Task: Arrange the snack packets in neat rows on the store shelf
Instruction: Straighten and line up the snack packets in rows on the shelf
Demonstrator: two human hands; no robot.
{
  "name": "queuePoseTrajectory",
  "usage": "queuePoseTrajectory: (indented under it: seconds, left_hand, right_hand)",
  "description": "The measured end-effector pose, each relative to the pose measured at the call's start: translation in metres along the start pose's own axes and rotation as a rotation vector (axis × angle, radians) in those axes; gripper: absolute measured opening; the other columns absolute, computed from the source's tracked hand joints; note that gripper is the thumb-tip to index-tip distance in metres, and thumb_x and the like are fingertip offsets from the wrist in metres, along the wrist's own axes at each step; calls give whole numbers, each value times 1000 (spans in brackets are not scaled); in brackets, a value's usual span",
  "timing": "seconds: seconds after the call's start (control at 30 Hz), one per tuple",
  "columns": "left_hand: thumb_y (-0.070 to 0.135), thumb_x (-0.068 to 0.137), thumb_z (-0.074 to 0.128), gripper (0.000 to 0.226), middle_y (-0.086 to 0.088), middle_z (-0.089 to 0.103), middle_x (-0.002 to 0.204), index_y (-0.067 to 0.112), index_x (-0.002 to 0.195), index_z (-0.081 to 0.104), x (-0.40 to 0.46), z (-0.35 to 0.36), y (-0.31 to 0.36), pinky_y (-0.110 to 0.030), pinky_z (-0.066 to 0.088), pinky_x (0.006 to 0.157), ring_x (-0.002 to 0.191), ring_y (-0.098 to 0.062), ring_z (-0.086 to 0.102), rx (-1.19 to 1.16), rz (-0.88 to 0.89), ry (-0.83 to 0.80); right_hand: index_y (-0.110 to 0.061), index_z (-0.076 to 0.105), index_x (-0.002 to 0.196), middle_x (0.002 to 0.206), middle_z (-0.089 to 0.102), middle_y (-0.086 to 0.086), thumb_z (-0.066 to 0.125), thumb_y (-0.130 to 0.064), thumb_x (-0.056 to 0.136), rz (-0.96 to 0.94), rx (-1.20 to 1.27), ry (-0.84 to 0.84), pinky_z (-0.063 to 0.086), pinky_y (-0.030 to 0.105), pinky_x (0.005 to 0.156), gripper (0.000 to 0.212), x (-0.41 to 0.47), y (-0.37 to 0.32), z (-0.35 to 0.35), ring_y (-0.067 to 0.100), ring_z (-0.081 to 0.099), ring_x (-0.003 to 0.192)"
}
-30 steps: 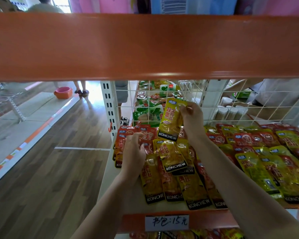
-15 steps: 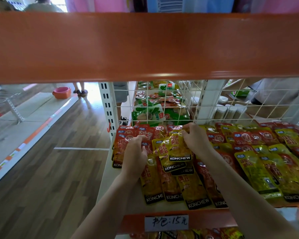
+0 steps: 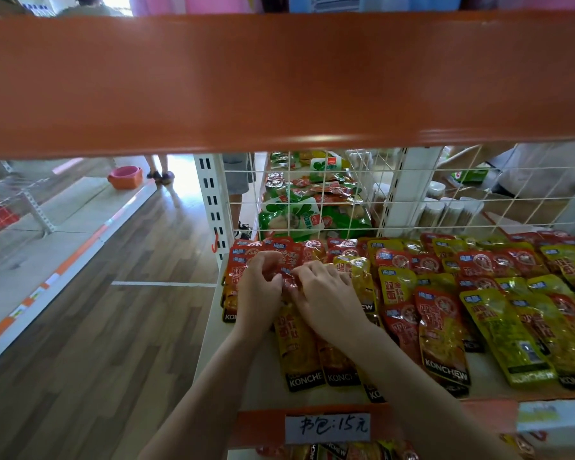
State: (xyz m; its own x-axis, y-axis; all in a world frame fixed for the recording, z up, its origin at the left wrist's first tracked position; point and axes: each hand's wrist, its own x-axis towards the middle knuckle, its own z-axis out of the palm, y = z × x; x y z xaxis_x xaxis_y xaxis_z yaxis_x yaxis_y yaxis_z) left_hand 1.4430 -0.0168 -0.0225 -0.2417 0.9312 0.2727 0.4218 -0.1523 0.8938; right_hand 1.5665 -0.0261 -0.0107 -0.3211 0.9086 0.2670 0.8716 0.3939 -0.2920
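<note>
Head view: left hand (image 3: 259,287) and right hand (image 3: 326,295) side by side on the shelf (image 3: 259,386), just in front of the wire grid (image 3: 346,202). Fingers of both curled, pinching one red packet (image 3: 287,281) between them. Packet right at the fingertips, a little nearer the left hand. Long side pointing from the wire grid toward the front edge, like the yellow packets (image 3: 299,343) below. Probably next: pull it straight into line.
</note>
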Motion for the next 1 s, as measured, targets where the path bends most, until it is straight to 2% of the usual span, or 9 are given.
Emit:
queuePoseTrajectory:
  seconds: [0.07, 0.23, 0.33, 0.43, 0.53, 0.63, 0.73, 0.87, 1.0]
  left_hand:
    - [-3, 86, 58, 32, 6, 62, 107, 14, 113, 58, 1, -2, 1, -14, 49, 81, 98, -6, 59, -137, -56, -4]
    - [0, 88, 59, 29, 2, 66, 103, 18, 111, 59, 2, -6, 5, -26, 56, 78, 95, -11, 64, -437, -216, -55]
    - [6, 88, 60, 27, 1, 64, 108, 17, 112, 59, 1, -7, 4, -25, 55, 79, 99, -13, 62, -332, -207, -109]
    - [7, 89, 59, 27, 9, 57, 105, 16, 114, 58, 0, -3, 5, -8, 47, 71, 95, -2, 53, -37, -64, -81]
    - [5, 90, 56, 24, 15, 55, 98, 16, 111, 60, -1, -2, 8, 1, 42, 67, 86, 6, 52, 35, -11, -30]
    - [4, 90, 56, 20, 15, 61, 93, 18, 102, 63, -1, -4, 9, -6, 47, 71, 87, 5, 57, -44, -35, 74]
    - [7, 89, 58, 16, 20, 59, 86, 21, 91, 63, 0, -8, 14, -13, 47, 76, 87, 2, 58, -111, -43, 197]
    - [8, 89, 58, 14, 19, 60, 81, 19, 84, 64, -1, -12, 19, -12, 45, 78, 82, 8, 56, -176, 29, 302]
    - [9, 89, 58, 18, 19, 63, 81, 23, 79, 62, 3, -19, 28, -30, 52, 75, 82, -3, 60, -279, 42, 315]
  right_hand:
    - [-17, 56, 123, 126, 55, 1, 42, -33, 98, 1, -44, 50, 33, 37, 103, 33, -4, 2, 8, 20, 47, 120]
    - [-14, 66, 107, 114, 64, 4, 48, -24, 95, 20, -81, 184, 43, 38, 94, 23, -5, 0, 16, 22, 57, 111]
    - [-14, 68, 102, 111, 66, 4, 54, -21, 92, 21, -103, 210, 45, 38, 91, 19, -6, 1, 17, 22, 59, 107]
    - [-16, 70, 100, 110, 67, 2, 58, -22, 90, 18, -125, 222, 46, 36, 90, 17, -6, 2, 17, 20, 61, 106]
    - [-18, 70, 98, 109, 66, -1, 59, -23, 87, 15, -136, 230, 46, 34, 90, 16, -6, 3, 17, 17, 60, 104]
    - [-19, 69, 97, 105, 66, -2, 56, -23, 88, 36, -125, 220, 45, 35, 90, 16, -6, 4, 14, 17, 59, 103]
    - [-17, 69, 92, 98, 67, 0, 59, -22, 86, 81, -129, 230, 48, 37, 85, 13, -7, 7, 11, 20, 61, 98]
    - [-16, 68, 92, 96, 68, 0, 59, -20, 87, 109, -112, 224, 47, 37, 83, 11, -9, 9, 7, 22, 62, 96]
    - [-14, 66, 95, 92, 66, 1, 49, -20, 95, 99, 22, 244, 49, 37, 80, 18, -3, 8, 0, 21, 61, 88]
